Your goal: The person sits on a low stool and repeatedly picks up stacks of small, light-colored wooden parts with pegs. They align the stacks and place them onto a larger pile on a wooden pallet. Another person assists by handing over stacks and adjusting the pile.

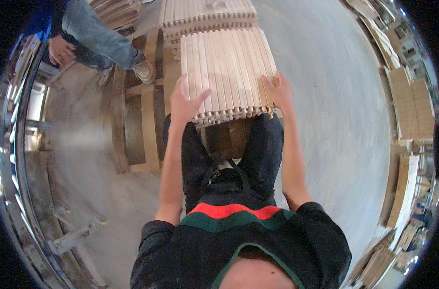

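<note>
A layered bundle of pale wooden slats (224,67) lies in front of me, with the slats side by side and their ends toward my knees. My left hand (184,102) grips its left side near the closer end, thumb resting over the top. On the opposite side my right hand (280,92) holds it the same way, its thumb also on the upper slats. The fingers under and along the sides are partly hidden. Just beyond, another stack of similar slats (207,17) adjoins the bundle.
A wooden pallet (151,120) lies on the grey floor (335,125) to the left. At the upper left stands another person, with a jeans leg (99,41), a shoe (144,72) and a lowered hand (61,50). Flat boards (412,106) are piled along the right edge.
</note>
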`<action>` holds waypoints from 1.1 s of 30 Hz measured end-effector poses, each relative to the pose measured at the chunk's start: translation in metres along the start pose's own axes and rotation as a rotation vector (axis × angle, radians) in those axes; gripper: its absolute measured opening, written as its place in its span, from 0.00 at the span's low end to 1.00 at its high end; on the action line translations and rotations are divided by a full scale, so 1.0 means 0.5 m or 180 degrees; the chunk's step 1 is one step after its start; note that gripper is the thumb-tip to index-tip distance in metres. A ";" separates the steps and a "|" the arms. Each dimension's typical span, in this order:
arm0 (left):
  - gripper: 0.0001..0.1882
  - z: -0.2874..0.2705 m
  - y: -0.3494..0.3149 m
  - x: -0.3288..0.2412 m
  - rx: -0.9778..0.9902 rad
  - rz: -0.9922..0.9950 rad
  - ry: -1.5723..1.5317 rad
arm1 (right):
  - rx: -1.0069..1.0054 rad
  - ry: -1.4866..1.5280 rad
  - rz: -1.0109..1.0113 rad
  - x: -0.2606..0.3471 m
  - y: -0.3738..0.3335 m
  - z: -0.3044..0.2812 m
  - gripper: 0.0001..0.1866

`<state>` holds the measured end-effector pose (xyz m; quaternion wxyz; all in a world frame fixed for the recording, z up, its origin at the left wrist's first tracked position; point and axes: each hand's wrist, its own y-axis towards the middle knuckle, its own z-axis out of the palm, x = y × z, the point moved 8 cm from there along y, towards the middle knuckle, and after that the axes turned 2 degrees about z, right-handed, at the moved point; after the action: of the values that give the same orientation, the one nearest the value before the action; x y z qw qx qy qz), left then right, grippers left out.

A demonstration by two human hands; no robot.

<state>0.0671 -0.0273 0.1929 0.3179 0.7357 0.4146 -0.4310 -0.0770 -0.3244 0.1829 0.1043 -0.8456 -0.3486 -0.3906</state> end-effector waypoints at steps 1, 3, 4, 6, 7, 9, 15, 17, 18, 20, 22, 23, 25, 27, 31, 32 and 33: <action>0.50 -0.002 -0.012 0.008 -0.0085 0.0069 -0.0286 | 0.0000 0.0110 0.0002 -0.003 -0.003 0.002 0.31; 0.48 0.010 -0.032 0.040 -0.0251 0.0229 -0.0834 | 0.0039 0.0259 0.0017 -0.006 0.004 0.006 0.33; 0.46 0.023 -0.042 0.032 -0.0235 0.0691 0.0156 | 0.0078 0.0283 0.0055 -0.012 0.003 0.007 0.35; 0.45 0.027 -0.045 0.035 -0.0184 0.0739 -0.0005 | 0.0167 0.0285 0.0069 -0.027 0.009 0.008 0.38; 0.45 0.030 -0.043 0.024 -0.0138 0.0788 -0.0092 | 0.0216 0.0263 0.0044 -0.037 0.013 0.008 0.39; 0.43 0.031 -0.052 0.019 -0.0183 0.0823 0.0213 | 0.0221 0.0212 -0.0007 -0.044 0.019 0.007 0.40; 0.41 0.043 -0.050 0.049 -0.0023 0.0585 -0.0065 | 0.0384 0.0355 -0.0016 -0.021 0.018 0.021 0.34; 0.41 0.033 -0.043 0.078 -0.0281 0.0858 0.0590 | 0.0951 0.0772 0.0226 -0.014 0.012 0.053 0.25; 0.44 0.038 -0.067 0.082 -0.0503 0.1686 0.1339 | 0.0920 0.0230 0.0183 -0.007 0.005 0.065 0.21; 0.47 0.047 -0.072 0.027 -0.0248 0.0623 0.1098 | 0.1147 0.0747 0.0386 -0.065 0.004 0.060 0.27; 0.53 0.032 -0.080 -0.033 -0.0201 0.1030 0.1961 | 0.0911 0.0438 0.0444 -0.026 -0.026 0.023 0.39; 0.52 0.041 -0.085 -0.070 -0.0065 0.1334 0.1860 | 0.0755 0.0109 0.0365 -0.068 -0.002 -0.005 0.43; 0.52 0.052 -0.105 -0.144 0.0308 0.1850 0.1657 | 0.0755 -0.0033 0.0264 -0.080 0.015 -0.003 0.44; 0.53 0.083 -0.100 -0.093 0.0637 0.1961 0.2110 | 0.0884 0.0061 0.0228 -0.071 0.003 0.028 0.44; 0.54 0.119 -0.087 -0.071 0.1075 0.1895 0.2519 | 0.0790 0.0076 0.0220 -0.065 0.008 0.034 0.45; 0.55 0.125 -0.084 -0.075 0.1072 0.1921 0.2527 | 0.0695 -0.0047 0.0170 -0.070 0.009 0.028 0.45; 0.56 0.126 -0.083 -0.077 0.1046 0.1929 0.2564 | 0.0692 -0.0017 0.0130 -0.066 0.010 0.029 0.45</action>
<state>-0.0039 -0.0733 0.1960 0.1244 0.9700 0.1996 -0.0623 -0.0801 -0.3384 0.1495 0.2024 -0.8373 -0.3718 -0.3461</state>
